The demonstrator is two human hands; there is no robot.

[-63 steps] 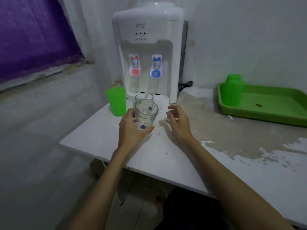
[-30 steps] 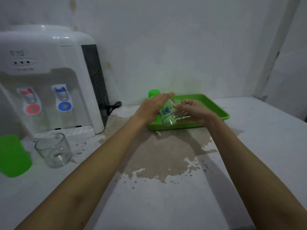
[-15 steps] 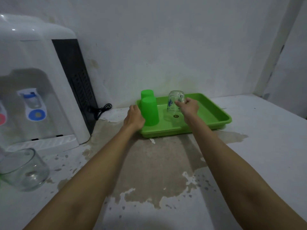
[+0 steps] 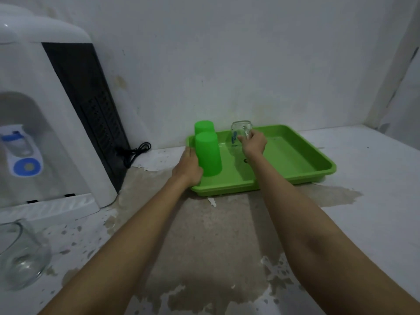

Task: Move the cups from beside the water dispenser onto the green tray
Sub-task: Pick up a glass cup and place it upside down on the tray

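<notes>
The green tray [image 4: 295,155] lies on the counter against the back wall. Two green plastic cups stand upside down in its left part, the nearer one [image 4: 208,154] in front of the farther one [image 4: 203,126]. My right hand [image 4: 253,143] grips a clear glass cup [image 4: 239,130] with a blue print, held upside down over the tray's back middle. My left hand [image 4: 187,167] rests on the tray's left rim, beside the nearer green cup. Another clear glass cup [image 4: 21,253] stands upright on the counter at the lower left, in front of the water dispenser [image 4: 45,123].
A black power cord [image 4: 134,152] lies coiled between the dispenser and the tray. The counter [image 4: 363,223] has a worn, peeling brown patch in the middle. A wall corner closes the space at the far right.
The glass cup passed from my left hand to my right and got turned upside down over the tray. My left hand settled on the tray's left rim. Since half a second ago, little has moved.
</notes>
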